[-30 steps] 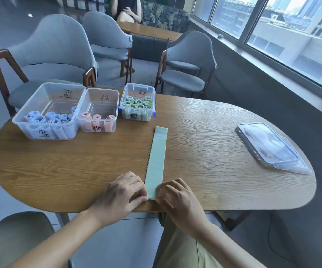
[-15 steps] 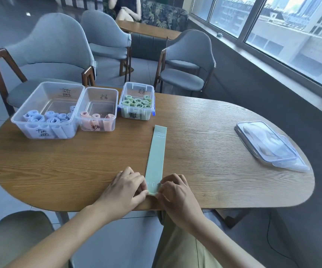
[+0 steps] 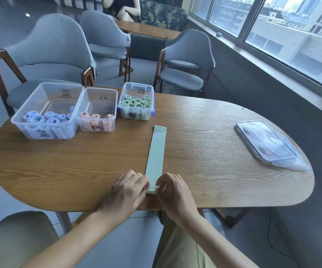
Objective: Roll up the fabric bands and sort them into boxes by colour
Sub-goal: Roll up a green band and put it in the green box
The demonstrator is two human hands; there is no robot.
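A pale green fabric band [image 3: 155, 154] lies flat and straight on the wooden table [image 3: 204, 151], its far end pointing toward the green-roll box [image 3: 136, 103] and its near end at the table's front edge. There the left hand [image 3: 126, 192] and right hand [image 3: 172, 192] pinch that end from either side with curled fingertips. Left of the green-roll box stand the pink-roll box [image 3: 97, 110] and, beyond it, the larger blue-roll box [image 3: 47, 111]; well to its right, near the table's rounded end, lie stacked clear lids [image 3: 268, 144].
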